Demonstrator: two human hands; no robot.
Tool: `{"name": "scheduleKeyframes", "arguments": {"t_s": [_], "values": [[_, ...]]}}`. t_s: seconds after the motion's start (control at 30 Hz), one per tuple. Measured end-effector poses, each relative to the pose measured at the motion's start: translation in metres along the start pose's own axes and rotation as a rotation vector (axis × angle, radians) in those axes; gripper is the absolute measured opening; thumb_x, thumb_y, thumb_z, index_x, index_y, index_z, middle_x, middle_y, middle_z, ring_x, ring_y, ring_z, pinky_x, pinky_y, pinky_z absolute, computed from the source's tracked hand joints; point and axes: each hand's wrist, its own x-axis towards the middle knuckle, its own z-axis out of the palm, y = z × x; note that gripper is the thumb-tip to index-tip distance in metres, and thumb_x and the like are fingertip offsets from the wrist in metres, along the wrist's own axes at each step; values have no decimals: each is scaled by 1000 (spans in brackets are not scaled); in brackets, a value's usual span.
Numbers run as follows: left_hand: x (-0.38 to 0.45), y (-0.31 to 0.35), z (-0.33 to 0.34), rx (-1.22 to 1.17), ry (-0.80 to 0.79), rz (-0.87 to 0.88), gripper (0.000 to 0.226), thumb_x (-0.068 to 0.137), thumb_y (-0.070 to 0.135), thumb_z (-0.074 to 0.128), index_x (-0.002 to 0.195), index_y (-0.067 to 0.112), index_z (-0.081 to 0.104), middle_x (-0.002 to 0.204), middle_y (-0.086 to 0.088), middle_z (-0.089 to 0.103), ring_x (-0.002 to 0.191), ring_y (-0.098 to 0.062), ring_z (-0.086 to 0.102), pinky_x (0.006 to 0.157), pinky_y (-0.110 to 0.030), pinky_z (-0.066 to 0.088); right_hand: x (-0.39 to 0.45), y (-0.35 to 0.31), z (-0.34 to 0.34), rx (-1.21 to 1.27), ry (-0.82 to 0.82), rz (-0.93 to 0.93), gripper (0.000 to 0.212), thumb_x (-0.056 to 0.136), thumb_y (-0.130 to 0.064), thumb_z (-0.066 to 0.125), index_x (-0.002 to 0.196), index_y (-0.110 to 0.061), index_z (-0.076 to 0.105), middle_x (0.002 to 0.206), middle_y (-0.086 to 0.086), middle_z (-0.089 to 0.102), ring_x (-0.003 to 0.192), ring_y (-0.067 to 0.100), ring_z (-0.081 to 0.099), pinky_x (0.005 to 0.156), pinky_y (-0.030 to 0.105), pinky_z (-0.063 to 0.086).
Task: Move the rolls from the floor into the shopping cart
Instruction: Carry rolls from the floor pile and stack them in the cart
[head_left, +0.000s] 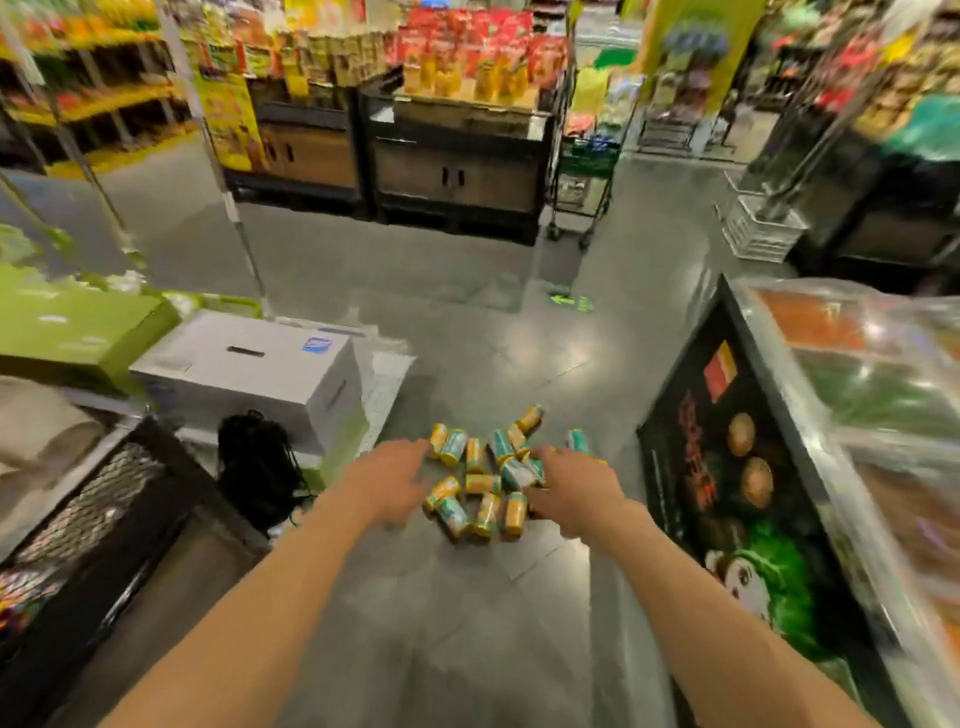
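Reaching down with both arms, the person has a heap of small yellow and teal rolls (483, 478) scattered on the grey floor (441, 623) right ahead. Left hand (387, 480) looks loose, fingers spread, at the heap's left edge, holding nothing. Right hand (574, 491) is over the heap's right side; too blurry to tell if it's gripping one. Black mesh shopping cart (98, 519) sits off left.

hands (387, 480) over rolls (485, 480), grey floor (441, 270)

rolls (483, 475) on floor (441, 291), between hands (387, 480)
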Motion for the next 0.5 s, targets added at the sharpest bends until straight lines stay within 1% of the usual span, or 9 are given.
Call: {"name": "scheduleKeyframes", "arguments": {"t_s": [0.13,0.2,0.27,0.33,0.37,0.43,0.5], "values": [[59,25,-8,-2,-22,61,57,98,35,52,151,19,39,150,-7,48,138,-27,45,110,-40,41,40,35,-13,50,2,51,54,94,-50,54,141,-23,48,134,9,60,125,32,57,93,39,49],[87,31,-11,3,-34,75,54,97,35,51,149,21,42,149,-6,50,137,-28,47,108,-43,43,61,48,-15,53,2,78,52,95,-49,54,140,-23,47,134,9,60,125,32,57,93,41,49],[114,31,-13,-7,-44,98,50,91,38,48,138,22,51,140,-7,57,129,-30,53,102,-45,48,82,56,-18,36,-7,88,53,96,-49,52,142,-23,46,130,10,61,122,33,58,89,41,49],[145,29,-15,-4,-55,119,43,88,36,49,128,22,55,131,-6,62,122,-30,57,96,-44,50,106,60,-21,28,-11,95,52,97,-48,52,143,-23,46,126,10,63,116,33,61,82,40,49],[161,26,-16,2,-61,132,41,90,34,51,129,22,55,132,-6,62,123,-30,56,96,-43,50,120,62,-22,28,-12,103,51,97,-48,52,142,-23,47,125,9,64,114,33,61,81,40,49],[195,20,-19,5,-76,156,45,92,34,53,136,24,52,137,-4,59,128,-29,53,99,-43,49,147,65,-25,51,-19,139,49,96,-48,53,138,-23,50,126,9,63,115,32,61,85,41,50],[228,15,-22,14,-101,183,47,92,37,52,138,25,50,137,-4,59,128,-29,53,99,-44,49,172,69,-28,89,-36,185,51,95,-49,54,139,-24,49,128,9,62,118,32,60,89,43,51]]}}
